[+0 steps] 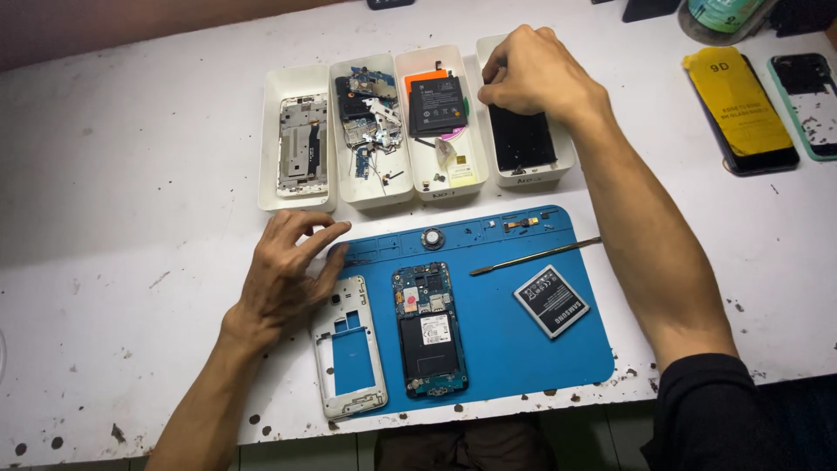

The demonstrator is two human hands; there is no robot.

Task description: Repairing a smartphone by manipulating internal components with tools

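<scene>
My left hand [283,275] rests on the white table at the left edge of the blue work mat [514,336], fingers spread, fingertips near the top of a white phone frame [350,347]. Next to that frame lies an opened phone body [430,330] with its circuit board showing. My right hand [532,77] reaches into the rightmost white tray [558,166], fingers curled over the top of a black screen panel [520,138]; whether it grips the panel I cannot tell.
A metal pry tool [534,256], a grey battery [551,300] and a small round part [432,237] lie on the mat. Three more white trays [296,202] hold a frame, boards and a battery. Phones and a yellow screen protector [739,98] lie at the far right.
</scene>
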